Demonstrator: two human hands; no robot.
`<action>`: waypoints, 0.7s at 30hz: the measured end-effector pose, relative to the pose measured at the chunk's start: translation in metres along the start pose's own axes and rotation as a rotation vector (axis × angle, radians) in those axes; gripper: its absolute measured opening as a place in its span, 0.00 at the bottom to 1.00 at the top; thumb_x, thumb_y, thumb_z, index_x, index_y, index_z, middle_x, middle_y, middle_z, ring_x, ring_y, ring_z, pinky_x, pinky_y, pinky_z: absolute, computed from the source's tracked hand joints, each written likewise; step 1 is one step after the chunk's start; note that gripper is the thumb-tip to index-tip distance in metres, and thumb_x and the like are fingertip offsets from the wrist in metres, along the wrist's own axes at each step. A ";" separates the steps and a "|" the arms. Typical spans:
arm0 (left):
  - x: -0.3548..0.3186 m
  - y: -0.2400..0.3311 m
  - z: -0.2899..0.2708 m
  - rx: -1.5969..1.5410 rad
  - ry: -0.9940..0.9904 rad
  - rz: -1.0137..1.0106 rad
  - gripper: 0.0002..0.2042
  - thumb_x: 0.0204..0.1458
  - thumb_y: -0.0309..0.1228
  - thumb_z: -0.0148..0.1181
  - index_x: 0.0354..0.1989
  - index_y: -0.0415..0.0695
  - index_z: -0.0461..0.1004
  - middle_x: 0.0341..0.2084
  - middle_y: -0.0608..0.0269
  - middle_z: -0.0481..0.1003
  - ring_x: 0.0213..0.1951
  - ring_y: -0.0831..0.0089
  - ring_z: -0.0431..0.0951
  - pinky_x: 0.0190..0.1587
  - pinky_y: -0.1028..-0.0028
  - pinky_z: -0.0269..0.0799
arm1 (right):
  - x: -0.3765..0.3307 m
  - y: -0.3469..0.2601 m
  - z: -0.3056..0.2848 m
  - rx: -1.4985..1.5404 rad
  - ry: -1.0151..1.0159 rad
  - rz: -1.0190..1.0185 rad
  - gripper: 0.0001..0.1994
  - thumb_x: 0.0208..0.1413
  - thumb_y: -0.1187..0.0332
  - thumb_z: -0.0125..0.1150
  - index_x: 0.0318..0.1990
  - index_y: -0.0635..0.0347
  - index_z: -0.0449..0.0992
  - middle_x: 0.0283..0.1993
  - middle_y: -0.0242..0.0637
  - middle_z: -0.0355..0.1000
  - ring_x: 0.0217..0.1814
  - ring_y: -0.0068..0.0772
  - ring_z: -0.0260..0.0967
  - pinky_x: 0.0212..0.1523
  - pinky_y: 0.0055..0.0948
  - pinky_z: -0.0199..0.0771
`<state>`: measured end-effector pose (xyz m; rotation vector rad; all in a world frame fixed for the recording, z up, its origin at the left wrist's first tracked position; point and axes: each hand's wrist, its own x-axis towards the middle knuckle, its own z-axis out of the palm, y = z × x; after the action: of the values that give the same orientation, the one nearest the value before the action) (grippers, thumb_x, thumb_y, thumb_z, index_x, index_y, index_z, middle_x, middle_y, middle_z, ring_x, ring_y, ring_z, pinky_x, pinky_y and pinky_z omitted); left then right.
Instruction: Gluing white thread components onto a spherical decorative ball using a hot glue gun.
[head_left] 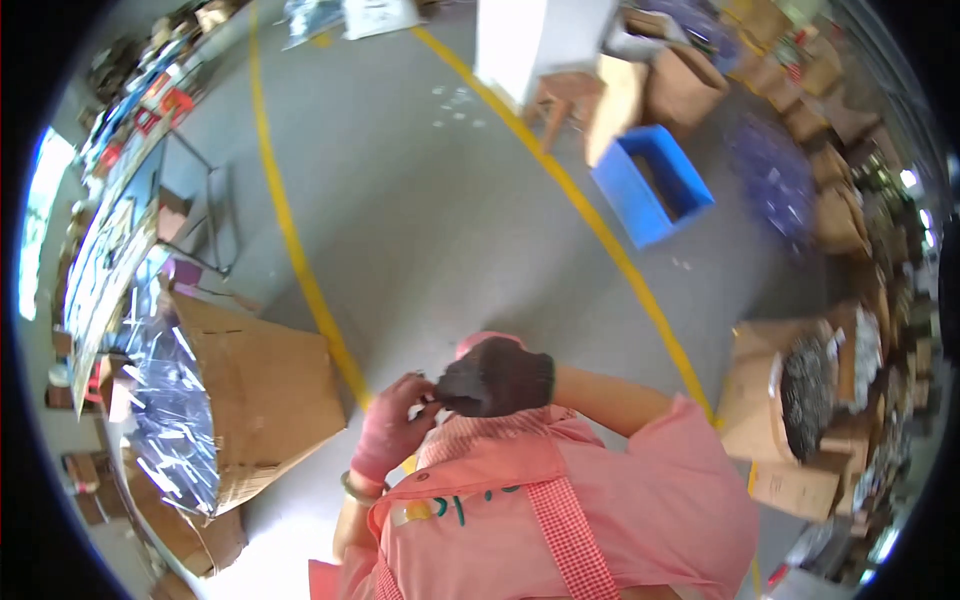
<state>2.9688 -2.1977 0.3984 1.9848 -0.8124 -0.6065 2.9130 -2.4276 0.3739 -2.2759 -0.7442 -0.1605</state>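
My left hand [388, 432], in a pink glove, is raised in front of my chest with its fingers bent into a pinch. Its fingertips meet the end of my right hand [495, 378], which wears a dark grey glove and has its fingers drawn together. Anything small between the two hands is too blurred to make out. Below them is my pink apron [470, 480] with checked straps. A rounded pink patch [490, 340] shows just beyond the dark glove; its kind is unclear.
On the left stands a large cardboard box [265, 385] lined with clear plastic. A blue bin [640, 195] and a wooden stool [565, 95] stand at far right, near a white pillar [530, 40]. Open cartons [770, 390] stand right. Yellow lines [285, 210] cross the grey floor.
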 end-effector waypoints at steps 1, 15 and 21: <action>0.034 -0.012 -0.021 0.054 -0.026 0.013 0.09 0.49 0.21 0.68 0.39 0.40 0.77 0.31 0.56 0.76 0.35 0.60 0.82 0.35 0.63 0.78 | 0.025 0.029 -0.003 -0.032 -0.022 0.042 0.06 0.55 0.62 0.65 0.38 0.48 0.79 0.29 0.35 0.74 0.28 0.44 0.73 0.29 0.43 0.72; 0.462 -0.166 -0.388 0.393 0.365 0.076 0.13 0.46 0.29 0.65 0.40 0.42 0.75 0.37 0.56 0.76 0.41 0.51 0.79 0.42 0.56 0.76 | 0.543 0.408 -0.112 0.079 -0.137 -0.086 0.08 0.57 0.59 0.67 0.39 0.49 0.81 0.31 0.40 0.78 0.30 0.49 0.77 0.29 0.44 0.76; 0.601 -0.277 -0.517 0.413 0.554 0.004 0.14 0.43 0.29 0.65 0.40 0.42 0.75 0.36 0.56 0.76 0.40 0.51 0.79 0.41 0.55 0.76 | 0.755 0.554 -0.110 0.095 -0.307 -0.120 0.07 0.57 0.60 0.67 0.36 0.51 0.81 0.32 0.44 0.78 0.31 0.53 0.76 0.29 0.45 0.75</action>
<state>3.8061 -2.2499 0.3523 2.3580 -0.6221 0.1414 3.8554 -2.4662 0.3603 -2.1903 -1.0242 0.1700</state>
